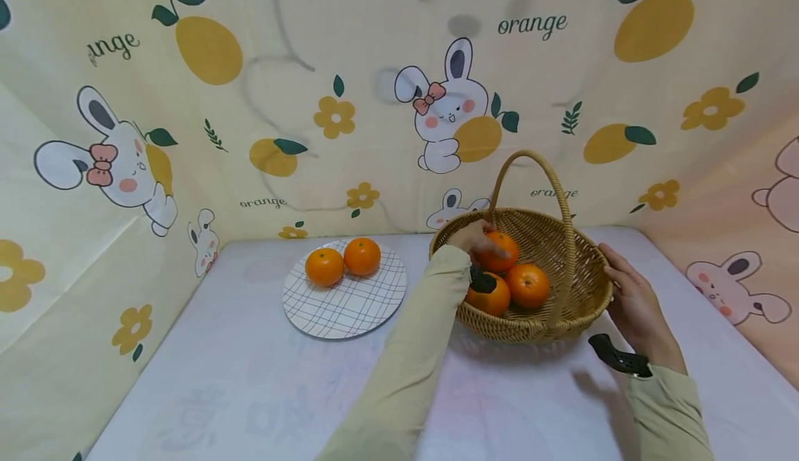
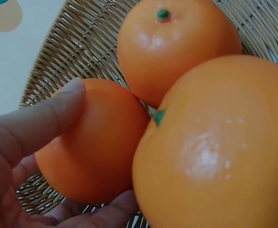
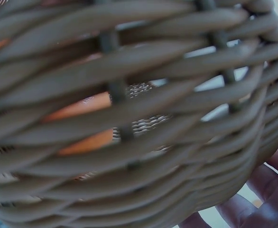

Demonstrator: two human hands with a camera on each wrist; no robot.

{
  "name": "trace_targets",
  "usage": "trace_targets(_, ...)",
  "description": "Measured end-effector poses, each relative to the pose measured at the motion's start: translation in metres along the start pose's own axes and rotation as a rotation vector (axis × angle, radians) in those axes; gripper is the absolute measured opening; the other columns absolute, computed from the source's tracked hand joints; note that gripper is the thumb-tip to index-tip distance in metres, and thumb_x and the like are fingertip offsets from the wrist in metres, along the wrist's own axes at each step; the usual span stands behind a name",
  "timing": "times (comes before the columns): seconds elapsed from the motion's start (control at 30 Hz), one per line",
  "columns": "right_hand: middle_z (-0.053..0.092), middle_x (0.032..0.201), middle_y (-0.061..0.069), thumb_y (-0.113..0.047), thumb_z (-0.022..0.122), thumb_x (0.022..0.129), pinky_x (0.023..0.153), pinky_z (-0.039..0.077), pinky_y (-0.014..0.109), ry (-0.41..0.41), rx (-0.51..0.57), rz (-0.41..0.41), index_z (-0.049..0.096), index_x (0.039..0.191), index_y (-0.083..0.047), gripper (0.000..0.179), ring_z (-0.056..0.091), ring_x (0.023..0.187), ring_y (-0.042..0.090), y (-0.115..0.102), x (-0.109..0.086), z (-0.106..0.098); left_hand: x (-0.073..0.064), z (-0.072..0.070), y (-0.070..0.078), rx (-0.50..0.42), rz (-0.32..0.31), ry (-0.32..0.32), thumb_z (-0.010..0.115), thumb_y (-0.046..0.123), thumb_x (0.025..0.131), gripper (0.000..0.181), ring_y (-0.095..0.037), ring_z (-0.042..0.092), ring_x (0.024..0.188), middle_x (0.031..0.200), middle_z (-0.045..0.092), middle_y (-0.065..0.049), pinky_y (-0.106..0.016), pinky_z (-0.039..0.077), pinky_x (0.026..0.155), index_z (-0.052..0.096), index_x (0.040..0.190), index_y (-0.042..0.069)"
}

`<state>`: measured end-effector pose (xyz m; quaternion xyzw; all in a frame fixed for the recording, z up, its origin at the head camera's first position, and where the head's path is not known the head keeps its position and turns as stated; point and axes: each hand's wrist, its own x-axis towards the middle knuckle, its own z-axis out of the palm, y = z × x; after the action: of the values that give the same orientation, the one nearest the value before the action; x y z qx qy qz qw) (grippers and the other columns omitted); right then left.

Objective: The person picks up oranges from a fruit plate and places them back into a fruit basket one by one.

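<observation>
My left hand (image 1: 471,238) reaches into a wicker basket (image 1: 583,288) and grips an orange (image 1: 501,251) at its back left. The left wrist view shows the thumb on one side of this orange (image 2: 101,142) and fingers beneath it. Two more oranges, one in the middle (image 1: 529,286) and one nearer the front left (image 1: 490,296), lie against it; small green stem marks show on them. At the basket's right side, my right hand (image 1: 639,305) holds the rim and outer wall. Woven strands fill most of the right wrist view, with fingers (image 3: 267,194) curled at the lower right.
Left of the basket, a round white plate with a grid pattern (image 1: 349,308) carries two oranges (image 1: 324,267). An arched handle (image 1: 566,239) rises over the basket. A printed cloth (image 1: 374,45) hangs behind and beside the white tabletop (image 1: 262,371).
</observation>
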<state>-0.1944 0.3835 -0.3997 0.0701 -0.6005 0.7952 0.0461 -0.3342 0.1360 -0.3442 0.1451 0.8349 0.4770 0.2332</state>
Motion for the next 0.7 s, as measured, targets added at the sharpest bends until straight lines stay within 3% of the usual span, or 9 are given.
trace_targets(0.23,-0.001,0.162,-0.001,-0.022,0.036,0.107,0.11,0.012,0.028,-0.002,0.002,-0.003,0.01,0.156,-0.018,0.056,0.018,0.14,0.004,-0.0004,0.0003,0.001,0.0056,0.0002,-0.0028,0.188,-0.019,0.019,0.081,0.018,0.08,0.061,-0.023,0.053,0.107,0.119,0.058,-0.007,-0.031,0.046,0.086,0.054,0.134,0.012)
trace_targets(0.47,-0.002,0.162,-0.002,-0.022,0.036,0.107,0.111,0.009,0.029,-0.003,0.006,0.0,0.01,0.156,-0.019,0.056,0.014,0.141,0.004,-0.0005,0.0005,0.0014,0.0062,-0.0009,-0.0005,0.34,0.013,0.035,0.081,0.021,0.079,0.061,-0.022,0.05,0.12,0.136,0.052,-0.007,-0.029,0.043,0.093,0.057,0.134,0.014)
trace_targets(0.6,-0.002,0.162,-0.002,-0.022,0.036,0.107,0.111,0.008,0.029,-0.006,0.015,-0.002,0.009,0.156,-0.018,0.056,0.015,0.141,0.004,0.0001,0.0005,0.0018,0.0041,-0.0019,-0.002,0.25,0.006,0.046,0.081,0.017,0.08,0.055,-0.019,0.057,0.095,0.125,0.058,-0.007,-0.028,0.048,0.078,0.061,0.131,0.011)
trace_targets(0.7,-0.002,0.162,-0.001,-0.021,0.036,0.107,0.11,0.007,0.03,-0.006,0.017,-0.007,0.009,0.156,-0.017,0.057,0.015,0.141,0.004,0.0006,0.0003,0.0018,0.0021,-0.0018,-0.0036,0.074,-0.005,0.036,0.078,0.009,0.082,0.052,-0.019,0.046,0.067,0.104,0.061,-0.009,-0.027,0.043,0.059,0.06,0.131,0.006)
